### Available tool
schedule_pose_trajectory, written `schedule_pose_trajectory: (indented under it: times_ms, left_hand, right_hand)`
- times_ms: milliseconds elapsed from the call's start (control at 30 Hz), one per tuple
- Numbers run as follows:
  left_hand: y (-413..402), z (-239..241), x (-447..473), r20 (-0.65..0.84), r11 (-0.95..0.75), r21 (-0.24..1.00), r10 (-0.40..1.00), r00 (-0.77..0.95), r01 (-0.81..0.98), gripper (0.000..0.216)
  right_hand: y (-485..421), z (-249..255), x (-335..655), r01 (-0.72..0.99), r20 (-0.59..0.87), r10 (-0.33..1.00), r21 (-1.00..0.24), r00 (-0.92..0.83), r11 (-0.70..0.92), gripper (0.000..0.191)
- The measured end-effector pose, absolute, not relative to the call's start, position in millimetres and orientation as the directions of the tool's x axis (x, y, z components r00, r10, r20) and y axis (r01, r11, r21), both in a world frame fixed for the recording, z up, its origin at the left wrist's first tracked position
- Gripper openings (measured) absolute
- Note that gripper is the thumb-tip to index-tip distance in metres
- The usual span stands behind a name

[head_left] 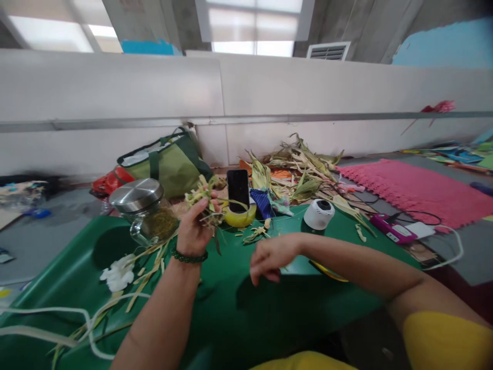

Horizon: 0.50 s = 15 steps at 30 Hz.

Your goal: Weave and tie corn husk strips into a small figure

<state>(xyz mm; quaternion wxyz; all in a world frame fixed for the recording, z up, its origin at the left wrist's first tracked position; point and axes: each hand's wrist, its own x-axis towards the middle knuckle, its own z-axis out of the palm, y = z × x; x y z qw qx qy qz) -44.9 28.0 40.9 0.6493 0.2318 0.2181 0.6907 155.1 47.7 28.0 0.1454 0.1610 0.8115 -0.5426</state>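
My left hand (194,226), with a dark bead bracelet on the wrist, is raised over the green table cover (231,308) and is closed round a bundle of dried corn husk strips (204,198). My right hand (269,257) hovers low over the cover to the right, fingers curled downward; whether they hold anything is hidden. A black phone (238,189) stands upright in a yellow tape roll (241,218) just behind the husk bundle.
A glass jar with a steel lid (142,210) stands at the left, a white husk flower (117,275) and loose strips beside it. A white round device (319,213), a husk pile (300,169), a green bag (169,162), a pink mat (408,190) and cables lie behind.
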Motion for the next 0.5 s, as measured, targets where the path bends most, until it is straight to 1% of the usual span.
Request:
schedule_pose_trajectory:
  times_ms: [33,67,100,133,167,200,233,267,300,333,367,500]
  left_hand:
    - [27,45,-49,0.060,-0.105,0.568,0.994,-0.086,-0.816,0.011]
    - [26,49,-53,0.088,-0.137,0.535,0.990,-0.106,-0.834,0.008]
    - [25,51,-55,0.114,-0.163,0.511,0.986,-0.122,-0.844,0.006]
    - [25,53,-56,0.127,-0.176,0.500,0.983,-0.129,-0.848,0.005]
    - [24,53,-57,0.126,-0.174,0.504,0.984,-0.128,-0.846,0.004]
    - [25,53,-56,0.112,-0.161,0.524,0.986,-0.120,-0.836,0.005]
    - [25,51,-55,0.088,-0.140,0.554,0.990,-0.110,-0.821,0.006]
    - [26,50,-53,0.063,-0.118,0.588,0.993,-0.100,-0.800,0.008]
    - [28,48,-51,0.043,-0.103,0.622,0.994,-0.098,-0.776,0.010]
    - [29,47,-50,0.030,-0.100,0.650,0.994,-0.107,-0.754,0.012]
    - [31,46,-49,0.019,-0.107,0.671,0.992,-0.128,-0.734,0.014]
    - [37,43,-49,-0.032,-0.121,0.716,0.978,-0.206,-0.688,0.015]
  right_hand:
    - [43,27,158,0.440,-0.488,0.000,-0.788,-0.873,0.431,0.028]
    - [40,26,161,0.450,-0.535,-0.024,-0.732,-0.844,0.511,0.026]
    - [40,26,164,0.460,-0.545,0.044,-0.659,-0.837,0.594,0.023]
    - [44,24,166,0.490,-0.517,0.184,-0.553,-0.836,0.674,0.022]
    - [50,22,168,0.548,-0.441,0.366,-0.414,-0.819,0.727,0.024]
    - [57,18,169,0.621,-0.331,0.536,-0.258,-0.777,0.741,0.029]
    - [66,14,170,0.686,-0.238,0.650,-0.116,-0.721,0.718,0.031]
    - [74,9,171,0.720,-0.191,0.706,-0.011,-0.682,0.694,0.032]
    - [81,5,171,0.728,-0.186,0.724,0.054,-0.665,0.683,0.031]
    - [85,2,171,0.723,-0.196,0.724,0.088,-0.661,0.685,0.030]
    - [88,1,172,0.712,-0.197,0.714,0.094,-0.672,0.696,0.029]
    - [82,23,178,0.705,-0.076,0.704,0.013,-0.706,0.709,0.021]
